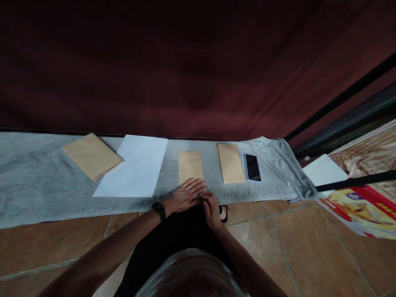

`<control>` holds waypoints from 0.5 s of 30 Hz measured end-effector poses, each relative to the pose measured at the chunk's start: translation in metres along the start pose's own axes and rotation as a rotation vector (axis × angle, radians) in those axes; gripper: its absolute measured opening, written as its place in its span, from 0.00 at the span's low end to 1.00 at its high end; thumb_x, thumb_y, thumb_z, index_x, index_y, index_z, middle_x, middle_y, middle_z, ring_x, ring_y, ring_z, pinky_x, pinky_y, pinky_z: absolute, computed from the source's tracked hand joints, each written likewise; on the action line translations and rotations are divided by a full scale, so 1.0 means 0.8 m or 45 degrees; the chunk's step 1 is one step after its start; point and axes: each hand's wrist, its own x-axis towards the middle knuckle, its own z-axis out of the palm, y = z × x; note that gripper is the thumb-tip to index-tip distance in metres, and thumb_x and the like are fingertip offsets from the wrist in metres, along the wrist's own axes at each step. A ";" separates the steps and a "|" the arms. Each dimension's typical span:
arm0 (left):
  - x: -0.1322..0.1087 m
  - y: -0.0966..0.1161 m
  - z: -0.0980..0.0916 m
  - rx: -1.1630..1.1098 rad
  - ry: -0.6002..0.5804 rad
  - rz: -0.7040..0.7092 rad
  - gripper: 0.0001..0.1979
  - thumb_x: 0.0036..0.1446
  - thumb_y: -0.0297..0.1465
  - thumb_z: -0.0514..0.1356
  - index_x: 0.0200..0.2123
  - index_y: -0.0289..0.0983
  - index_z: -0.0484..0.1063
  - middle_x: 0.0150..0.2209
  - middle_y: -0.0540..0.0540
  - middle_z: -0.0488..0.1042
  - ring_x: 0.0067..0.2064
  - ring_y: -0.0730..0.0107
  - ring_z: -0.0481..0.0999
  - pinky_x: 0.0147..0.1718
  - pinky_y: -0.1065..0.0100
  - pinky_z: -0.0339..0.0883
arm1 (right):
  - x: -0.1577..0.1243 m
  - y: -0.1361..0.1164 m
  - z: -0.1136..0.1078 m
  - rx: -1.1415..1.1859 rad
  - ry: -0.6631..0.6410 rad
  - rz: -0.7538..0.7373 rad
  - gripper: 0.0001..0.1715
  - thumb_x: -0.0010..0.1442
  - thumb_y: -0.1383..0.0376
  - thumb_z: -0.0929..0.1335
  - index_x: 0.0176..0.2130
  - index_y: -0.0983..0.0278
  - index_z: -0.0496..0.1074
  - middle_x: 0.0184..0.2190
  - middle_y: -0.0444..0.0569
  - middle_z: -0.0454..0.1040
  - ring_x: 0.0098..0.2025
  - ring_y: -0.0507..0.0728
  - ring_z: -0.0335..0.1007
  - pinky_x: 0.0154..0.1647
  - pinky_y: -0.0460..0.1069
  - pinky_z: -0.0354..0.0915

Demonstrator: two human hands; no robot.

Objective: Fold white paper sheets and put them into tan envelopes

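Note:
A tan paper envelope (189, 165) lies on the grey cloth in front of me. My left hand (185, 196) rests flat across its near end, fingers stretched together and pointing right. Close beside those fingertips, at the envelope's near right corner, my right hand (212, 211) has its fingers curled in. Whatever those fingers hold, if anything, is hidden. To the right lies a small stack of tan envelopes (231, 163). On the left, more tan envelopes (92, 156) lie at an angle, their corner overlapping white paper sheets (133, 167).
A phone (253, 168) lies right of the envelope stack on the grey cloth (37, 177), which covers a narrow bench. A dark red curtain (185, 74) hangs behind it. Black bars (340, 101), a white sheet (324, 170) and a red-yellow printed box (365, 208) are at the right.

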 end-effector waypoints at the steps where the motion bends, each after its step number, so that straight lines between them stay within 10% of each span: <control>1: -0.003 0.004 0.000 -0.005 -0.008 0.011 0.30 0.67 0.41 0.56 0.70 0.44 0.56 0.71 0.46 0.56 0.74 0.63 0.48 0.72 0.56 0.36 | 0.001 -0.001 0.001 0.013 0.016 0.008 0.18 0.73 0.60 0.56 0.51 0.61 0.70 0.48 0.55 0.72 0.55 0.60 0.68 0.58 0.58 0.66; 8: -0.021 0.009 0.012 -0.167 0.002 0.014 0.37 0.59 0.44 0.64 0.67 0.39 0.61 0.70 0.40 0.60 0.72 0.57 0.54 0.71 0.58 0.43 | 0.040 -0.001 -0.017 -0.068 -0.110 0.034 0.25 0.75 0.58 0.54 0.54 0.61 0.74 0.56 0.53 0.74 0.62 0.58 0.65 0.69 0.61 0.54; 15: -0.031 0.004 0.028 -0.060 0.017 0.010 0.31 0.59 0.45 0.64 0.62 0.37 0.68 0.63 0.36 0.70 0.68 0.52 0.63 0.69 0.53 0.50 | 0.105 0.015 -0.019 -0.396 -0.781 -0.305 0.29 0.76 0.57 0.52 0.69 0.60 0.59 0.70 0.50 0.60 0.72 0.55 0.51 0.74 0.60 0.44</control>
